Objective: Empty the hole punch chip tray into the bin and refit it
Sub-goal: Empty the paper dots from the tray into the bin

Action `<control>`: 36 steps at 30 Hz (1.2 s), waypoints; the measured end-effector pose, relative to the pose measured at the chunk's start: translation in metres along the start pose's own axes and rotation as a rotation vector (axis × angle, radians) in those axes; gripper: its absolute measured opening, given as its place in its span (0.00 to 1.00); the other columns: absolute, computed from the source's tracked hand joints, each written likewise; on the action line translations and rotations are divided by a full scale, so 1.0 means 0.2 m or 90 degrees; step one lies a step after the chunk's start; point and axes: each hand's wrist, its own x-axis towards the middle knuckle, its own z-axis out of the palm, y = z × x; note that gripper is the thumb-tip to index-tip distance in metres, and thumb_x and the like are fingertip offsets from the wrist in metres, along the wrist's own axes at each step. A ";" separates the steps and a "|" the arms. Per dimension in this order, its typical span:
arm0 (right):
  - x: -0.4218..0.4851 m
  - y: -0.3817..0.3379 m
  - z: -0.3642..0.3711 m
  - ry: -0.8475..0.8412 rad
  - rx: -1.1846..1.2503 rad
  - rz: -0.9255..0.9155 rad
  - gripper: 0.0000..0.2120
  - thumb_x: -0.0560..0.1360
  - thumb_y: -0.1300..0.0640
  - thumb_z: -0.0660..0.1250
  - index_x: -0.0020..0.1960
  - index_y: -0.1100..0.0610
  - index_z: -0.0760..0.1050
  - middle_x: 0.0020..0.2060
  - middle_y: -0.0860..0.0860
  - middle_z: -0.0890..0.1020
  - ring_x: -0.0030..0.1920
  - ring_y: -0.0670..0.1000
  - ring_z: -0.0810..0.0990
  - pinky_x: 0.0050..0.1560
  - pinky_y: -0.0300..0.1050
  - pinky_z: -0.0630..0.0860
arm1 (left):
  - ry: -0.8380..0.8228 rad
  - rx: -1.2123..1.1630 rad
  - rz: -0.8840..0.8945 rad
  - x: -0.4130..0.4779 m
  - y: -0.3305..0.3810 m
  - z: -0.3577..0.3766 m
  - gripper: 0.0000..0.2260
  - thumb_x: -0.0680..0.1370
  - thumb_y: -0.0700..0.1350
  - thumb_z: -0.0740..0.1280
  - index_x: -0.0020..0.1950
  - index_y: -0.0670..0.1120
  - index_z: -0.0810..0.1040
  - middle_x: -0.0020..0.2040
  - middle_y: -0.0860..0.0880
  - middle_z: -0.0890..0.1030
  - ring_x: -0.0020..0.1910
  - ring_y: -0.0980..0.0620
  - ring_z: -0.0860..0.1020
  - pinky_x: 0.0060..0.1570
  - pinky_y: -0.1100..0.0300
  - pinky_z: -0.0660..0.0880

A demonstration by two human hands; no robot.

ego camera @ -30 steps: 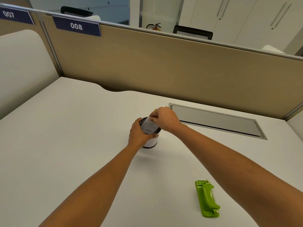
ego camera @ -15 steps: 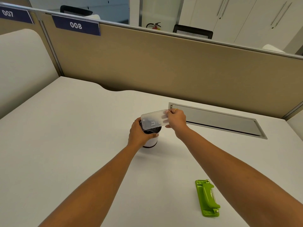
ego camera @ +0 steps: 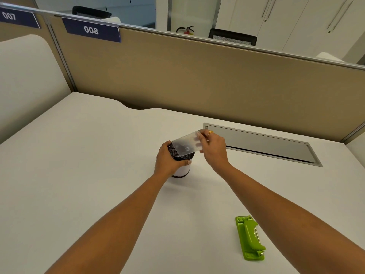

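On white desk (ego camera: 79, 175) before tan partition (ego camera: 197, 82), green hole punch (ego camera: 249, 237).

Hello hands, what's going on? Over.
Left hand gripping small bin. Right hand holds clear chip tray over bin mouth. Green hole punch waits on desk, path clear.

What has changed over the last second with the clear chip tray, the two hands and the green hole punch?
The right hand has drawn back to the right, and the clear chip tray it pinches by one end, earlier pushed down into the mouth of the bin, now lies flatter across it. The left hand keeps its grip on the bin, and the green hole punch has not moved on the desk.
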 end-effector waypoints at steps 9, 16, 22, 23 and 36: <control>-0.04 -0.01 0.01 -0.157 -0.191 -0.222 0.13 0.78 0.56 0.61 0.58 0.59 0.79 0.51 0.57 0.84 0.51 0.56 0.82 0.54 0.46 0.79 | 0.005 0.011 -0.003 0.01 -0.01 0.01 0.42 0.61 0.48 0.79 0.69 0.45 0.64 0.66 0.45 0.72 0.64 0.46 0.71 0.60 0.54 0.72; -0.03 -0.03 0.01 -0.138 -0.205 -0.245 0.15 0.78 0.53 0.60 0.58 0.58 0.78 0.51 0.56 0.84 0.51 0.55 0.82 0.51 0.40 0.76 | 0.007 0.017 -0.005 0.01 -0.01 0.02 0.41 0.60 0.49 0.79 0.68 0.45 0.64 0.65 0.46 0.73 0.63 0.46 0.72 0.57 0.58 0.72; -0.02 -0.02 0.02 -0.138 -0.206 -0.211 0.15 0.78 0.53 0.59 0.58 0.59 0.78 0.51 0.57 0.84 0.50 0.55 0.81 0.48 0.37 0.73 | 0.010 0.032 -0.003 0.01 0.00 0.02 0.40 0.61 0.49 0.79 0.68 0.44 0.64 0.66 0.44 0.72 0.63 0.45 0.72 0.60 0.53 0.72; -0.02 -0.01 0.02 -0.126 -0.190 -0.192 0.15 0.78 0.53 0.59 0.58 0.59 0.78 0.51 0.58 0.84 0.51 0.55 0.81 0.48 0.37 0.73 | 0.007 0.026 -0.002 0.01 0.00 0.02 0.40 0.61 0.49 0.79 0.68 0.44 0.64 0.66 0.45 0.72 0.63 0.45 0.72 0.60 0.53 0.73; -0.08 -0.06 -0.07 0.098 0.482 0.417 0.07 0.78 0.61 0.59 0.53 0.62 0.74 0.51 0.58 0.76 0.47 0.58 0.78 0.31 0.42 0.80 | -0.009 0.007 0.001 -0.06 0.07 0.00 0.48 0.62 0.54 0.77 0.75 0.46 0.55 0.74 0.45 0.63 0.73 0.44 0.62 0.70 0.47 0.64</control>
